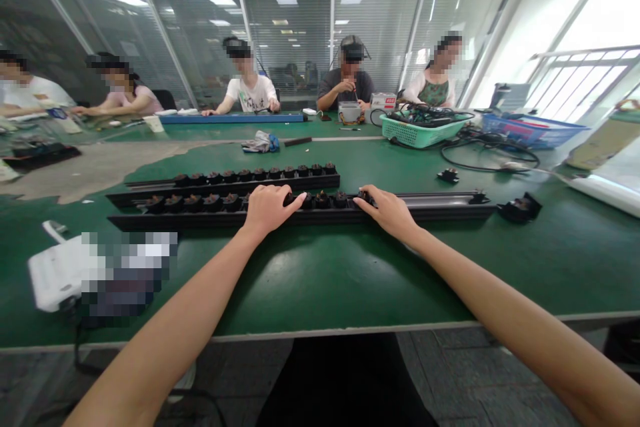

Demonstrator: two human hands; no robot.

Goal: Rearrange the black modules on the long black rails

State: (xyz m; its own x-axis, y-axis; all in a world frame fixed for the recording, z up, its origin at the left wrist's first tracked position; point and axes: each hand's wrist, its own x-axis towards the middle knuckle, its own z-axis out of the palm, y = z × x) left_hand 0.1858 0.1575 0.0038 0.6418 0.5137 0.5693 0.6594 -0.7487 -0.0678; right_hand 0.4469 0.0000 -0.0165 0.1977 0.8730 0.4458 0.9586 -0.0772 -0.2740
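Note:
A long black channel rail (430, 213) lies across the table in front of me, holding a row of small black fittings (321, 200) with brownish tops. My left hand (270, 208) is closed over the rail left of its middle, thumb along the row and fingers over the far side. Further right, my right hand (389, 209) pinches a black fitting (367, 198) seated in the rail, its fingertips partly hidden. To the right of that hand, the rail's inside shows as a bare grey strip. Behind lies a second black rail (300, 182) with a similar row.
One loose black fitting (449, 175) and a larger black piece (520, 208) lie at the right. A white device (63, 273) sits at the left front. Farther back are a crumpled cloth (261, 142), a green basket (420, 132) of cables and a blue basket (540, 132). Several people sit opposite.

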